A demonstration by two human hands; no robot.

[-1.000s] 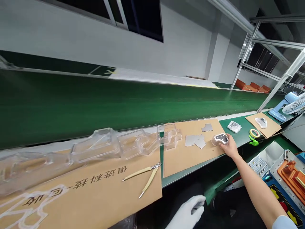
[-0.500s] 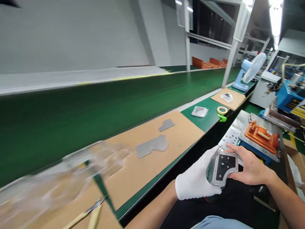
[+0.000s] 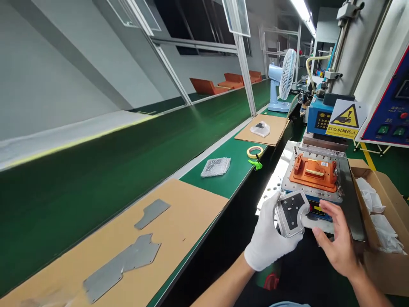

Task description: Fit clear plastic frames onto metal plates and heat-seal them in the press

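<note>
A small silver-rimmed housing [image 3: 292, 213] with a black inner plate and one curved-in side rests in my gloved left hand [image 3: 271, 234], tilted toward me. The fingers wrap its left and lower edges. My bare right hand [image 3: 337, 238] hovers just to the right of the housing, fingers apart and holding nothing. Beyond both hands, an orange fixture [image 3: 315, 174] sits on the metal bed of a press [image 3: 322, 115]. Two flat grey plates, a larger one [image 3: 121, 266] and a smaller one [image 3: 152, 213], lie on the cardboard to the left.
A bubble-wrapped packet [image 3: 215, 166], a tape roll [image 3: 254, 152] and a green clip-like item [image 3: 255, 164] lie on the bench. Farther back are a bagged part [image 3: 260, 128] and a blue fan [image 3: 277, 85]. A cardboard box [image 3: 393, 217] with white wrapped pieces stands at right.
The view has swung right toward the press. My right hand has let go of the housing and moved off to its right; my left hand keeps hold of it.
</note>
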